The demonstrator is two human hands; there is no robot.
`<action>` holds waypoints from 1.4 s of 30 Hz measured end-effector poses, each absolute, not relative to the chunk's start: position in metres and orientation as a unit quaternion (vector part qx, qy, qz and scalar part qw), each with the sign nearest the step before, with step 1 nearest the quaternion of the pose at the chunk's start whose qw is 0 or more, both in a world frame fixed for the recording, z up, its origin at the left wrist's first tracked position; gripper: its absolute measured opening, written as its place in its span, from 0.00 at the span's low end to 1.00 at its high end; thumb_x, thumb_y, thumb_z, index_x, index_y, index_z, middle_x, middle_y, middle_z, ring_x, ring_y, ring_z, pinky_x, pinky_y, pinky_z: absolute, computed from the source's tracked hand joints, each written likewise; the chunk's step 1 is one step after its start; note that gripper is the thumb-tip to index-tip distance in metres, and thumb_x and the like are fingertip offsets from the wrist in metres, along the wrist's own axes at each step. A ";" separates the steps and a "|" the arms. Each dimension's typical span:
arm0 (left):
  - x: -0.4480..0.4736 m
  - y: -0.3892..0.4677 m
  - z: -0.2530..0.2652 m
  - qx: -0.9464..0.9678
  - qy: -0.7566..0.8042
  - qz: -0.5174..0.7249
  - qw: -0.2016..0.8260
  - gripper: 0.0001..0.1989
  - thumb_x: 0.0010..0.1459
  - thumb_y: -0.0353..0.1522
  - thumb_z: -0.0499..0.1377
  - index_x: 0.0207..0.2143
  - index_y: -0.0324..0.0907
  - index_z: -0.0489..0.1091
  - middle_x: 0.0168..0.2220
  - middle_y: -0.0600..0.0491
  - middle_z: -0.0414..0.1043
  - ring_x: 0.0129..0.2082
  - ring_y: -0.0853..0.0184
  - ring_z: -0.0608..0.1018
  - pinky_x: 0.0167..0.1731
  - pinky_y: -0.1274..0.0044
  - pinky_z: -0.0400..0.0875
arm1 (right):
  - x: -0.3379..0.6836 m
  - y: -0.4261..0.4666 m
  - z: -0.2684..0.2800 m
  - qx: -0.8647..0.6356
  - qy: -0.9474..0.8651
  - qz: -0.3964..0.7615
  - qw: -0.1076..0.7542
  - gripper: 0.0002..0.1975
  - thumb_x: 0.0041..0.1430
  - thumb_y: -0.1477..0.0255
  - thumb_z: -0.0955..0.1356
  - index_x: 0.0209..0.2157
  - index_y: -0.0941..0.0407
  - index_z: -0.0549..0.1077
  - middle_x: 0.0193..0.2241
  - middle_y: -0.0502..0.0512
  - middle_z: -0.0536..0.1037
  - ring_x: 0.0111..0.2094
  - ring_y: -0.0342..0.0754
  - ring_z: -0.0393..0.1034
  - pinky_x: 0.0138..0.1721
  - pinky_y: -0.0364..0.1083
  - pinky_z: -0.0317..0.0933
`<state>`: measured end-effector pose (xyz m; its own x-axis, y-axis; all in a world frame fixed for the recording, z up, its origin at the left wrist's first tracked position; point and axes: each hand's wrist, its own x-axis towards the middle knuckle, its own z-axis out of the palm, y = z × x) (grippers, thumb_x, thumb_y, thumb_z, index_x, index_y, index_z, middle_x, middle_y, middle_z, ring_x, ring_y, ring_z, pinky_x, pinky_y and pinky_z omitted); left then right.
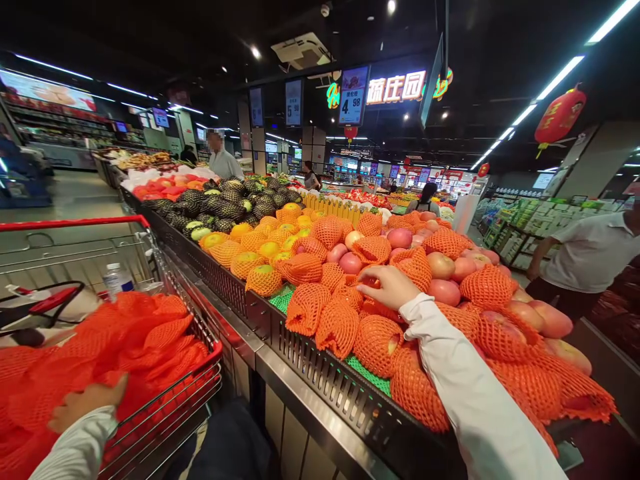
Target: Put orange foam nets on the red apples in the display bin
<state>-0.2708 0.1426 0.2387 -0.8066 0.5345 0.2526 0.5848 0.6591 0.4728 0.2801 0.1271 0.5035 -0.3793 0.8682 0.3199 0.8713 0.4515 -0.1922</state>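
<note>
My right hand [390, 287] reaches over a heap of fruit in orange foam nets [337, 327]. Its thumb and fingers are apart, with nothing visibly held between them. Around it lie bare pinkish-red, apple-like fruit [444, 292], some without nets. On the left, my left hand [90, 401] is over a pile of loose orange-red foam nets [145, 333] inside a shopping cart. Its thumb sticks out, but the other fingers are blurred and partly hidden, so whether it grips a net does not show.
The shopping cart [219, 350] stands against the display's left side and holds a water bottle [118, 280]. A black slotted crate edge [320, 363] borders the fruit. Yellow-orange citrus [264, 279] and dark-netted melons [230, 203] lie beyond. A person [585, 253] stands at right.
</note>
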 end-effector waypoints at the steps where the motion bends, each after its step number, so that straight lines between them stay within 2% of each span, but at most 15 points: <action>1: -0.270 0.141 0.239 -0.294 -0.924 -0.241 0.035 0.25 0.41 0.52 0.50 0.17 0.43 0.44 0.18 0.56 0.50 0.41 0.42 0.78 0.30 0.64 0.69 | 0.280 0.127 0.504 -0.523 -0.831 -0.003 0.190 0.09 0.61 0.69 0.70 0.40 0.58 0.79 0.40 0.59 0.82 0.42 0.52 0.76 0.45 0.48 0.64; 3: -0.268 0.137 0.241 -0.268 -0.934 -0.236 0.005 0.20 0.40 0.51 0.51 0.19 0.44 0.50 0.22 0.54 0.60 0.46 0.41 0.77 0.32 0.63 0.70 | 0.280 0.126 0.503 -0.524 -0.830 -0.005 0.190 0.09 0.61 0.69 0.70 0.40 0.58 0.79 0.40 0.59 0.82 0.42 0.52 0.76 0.45 0.48 0.64; 5: -0.265 0.135 0.242 -0.256 -0.915 -0.313 0.004 0.18 0.37 0.49 0.52 0.26 0.46 0.61 0.32 0.49 0.71 0.51 0.36 0.74 0.36 0.55 0.71 | 0.280 0.126 0.503 -0.526 -0.829 -0.008 0.188 0.09 0.61 0.68 0.70 0.40 0.58 0.79 0.40 0.59 0.82 0.42 0.52 0.76 0.45 0.48 0.64; 7: -0.263 0.136 0.242 -0.237 -0.891 -0.386 0.039 0.25 0.39 0.49 0.50 0.39 0.47 0.68 0.46 0.45 0.74 0.55 0.34 0.72 0.41 0.50 0.69 | 0.280 0.125 0.503 -0.526 -0.829 -0.009 0.189 0.09 0.61 0.68 0.70 0.40 0.58 0.79 0.41 0.59 0.82 0.42 0.52 0.76 0.45 0.48 0.64; 9: -0.263 0.139 0.242 -0.242 -0.886 -0.391 0.064 0.29 0.43 0.48 0.48 0.46 0.47 0.68 0.51 0.45 0.74 0.53 0.38 0.75 0.42 0.52 0.70 | 0.280 0.125 0.503 -0.525 -0.829 -0.010 0.193 0.09 0.61 0.68 0.70 0.40 0.57 0.79 0.41 0.59 0.82 0.42 0.52 0.76 0.45 0.48 0.64; 11: -0.266 0.143 0.242 -0.244 -0.914 -0.322 0.042 0.26 0.48 0.47 0.45 0.44 0.48 0.68 0.45 0.47 0.77 0.45 0.44 0.79 0.34 0.61 0.70 | 0.280 0.126 0.503 -0.520 -0.831 -0.009 0.197 0.09 0.61 0.68 0.70 0.40 0.57 0.79 0.40 0.59 0.83 0.41 0.52 0.76 0.45 0.49 0.64; 13: -0.268 0.147 0.242 -0.245 -0.939 -0.241 0.009 0.21 0.50 0.47 0.42 0.38 0.49 0.66 0.34 0.50 0.78 0.36 0.51 0.80 0.25 0.71 0.63 | 0.280 0.126 0.503 -0.516 -0.833 -0.005 0.201 0.08 0.60 0.69 0.70 0.39 0.57 0.79 0.40 0.59 0.83 0.41 0.52 0.76 0.45 0.49 0.65; 16: -0.264 0.146 0.246 -0.259 -0.938 -0.229 -0.017 0.15 0.49 0.49 0.45 0.29 0.49 0.57 0.19 0.57 0.62 0.27 0.57 0.75 0.23 0.78 0.55 | 0.281 0.127 0.503 -0.514 -0.834 -0.003 0.202 0.08 0.60 0.69 0.70 0.39 0.57 0.79 0.40 0.59 0.83 0.41 0.52 0.76 0.45 0.49 0.65; 19: -0.245 0.145 0.258 -0.261 -0.897 -0.357 0.015 0.17 0.46 0.50 0.49 0.26 0.48 0.51 0.19 0.59 0.50 0.22 0.61 0.66 0.26 0.76 0.55 | 0.281 0.126 0.503 -0.517 -0.832 -0.008 0.202 0.08 0.61 0.69 0.70 0.39 0.57 0.79 0.40 0.59 0.83 0.41 0.51 0.76 0.45 0.49 0.64; 25: -0.148 0.175 0.326 -0.331 -0.623 -0.705 0.068 0.18 0.42 0.45 0.60 0.28 0.47 0.55 0.27 0.61 0.56 0.22 0.71 0.61 0.27 0.74 0.60 | 0.278 0.123 0.501 -0.527 -0.830 -0.026 0.184 0.09 0.62 0.67 0.69 0.39 0.57 0.79 0.40 0.59 0.82 0.43 0.54 0.76 0.46 0.51 0.64; 28: -0.064 0.186 0.378 -0.426 -0.416 -0.801 0.069 0.20 0.39 0.39 0.66 0.30 0.44 0.60 0.29 0.59 0.61 0.25 0.71 0.69 0.28 0.75 0.66 | 0.277 0.123 0.500 -0.507 -0.832 -0.012 0.226 0.12 0.61 0.63 0.70 0.40 0.57 0.78 0.39 0.58 0.82 0.41 0.52 0.76 0.45 0.50 0.66; 32: 0.048 0.181 0.456 -0.711 -0.204 -0.672 -0.040 0.11 0.50 0.25 0.60 0.37 0.43 0.66 0.34 0.55 0.68 0.31 0.70 0.72 0.31 0.77 0.67 | 0.280 0.126 0.501 -0.465 -0.820 -0.040 0.332 0.31 0.54 0.61 0.74 0.56 0.57 0.68 0.53 0.63 0.76 0.52 0.56 0.72 0.55 0.53 0.64; 34: 0.094 0.178 0.494 -0.810 -0.117 -0.567 -0.093 0.13 0.50 0.22 0.56 0.38 0.43 0.66 0.36 0.53 0.70 0.33 0.69 0.72 0.32 0.76 0.67 | 0.285 0.128 0.503 -0.478 -0.784 -0.083 0.387 0.27 0.56 0.65 0.71 0.55 0.59 0.68 0.53 0.66 0.75 0.53 0.58 0.71 0.55 0.55 0.64; 37: 0.145 0.183 0.539 -0.880 -0.004 -0.462 -0.114 0.12 0.50 0.23 0.57 0.38 0.43 0.66 0.39 0.51 0.71 0.38 0.66 0.72 0.40 0.73 0.68 | 0.297 0.128 0.509 -0.537 -0.665 -0.152 0.497 0.16 0.55 0.72 0.66 0.46 0.60 0.72 0.44 0.67 0.79 0.47 0.61 0.73 0.49 0.55 0.65; 42: 0.188 0.219 0.550 -0.844 0.001 -0.488 -0.224 0.06 0.52 0.28 0.58 0.35 0.42 0.66 0.34 0.54 0.69 0.30 0.70 0.68 0.30 0.76 0.61 | 0.311 0.122 0.522 -0.556 -0.505 -0.186 0.633 0.14 0.60 0.67 0.61 0.43 0.58 0.72 0.39 0.63 0.79 0.37 0.54 0.73 0.42 0.50 0.65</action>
<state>0.1877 0.2189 0.5497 0.5234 0.2169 0.8240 -0.2198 -0.9000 0.3765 0.3110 0.1216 0.5219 0.4205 0.3259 0.8467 0.7979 0.3115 -0.5162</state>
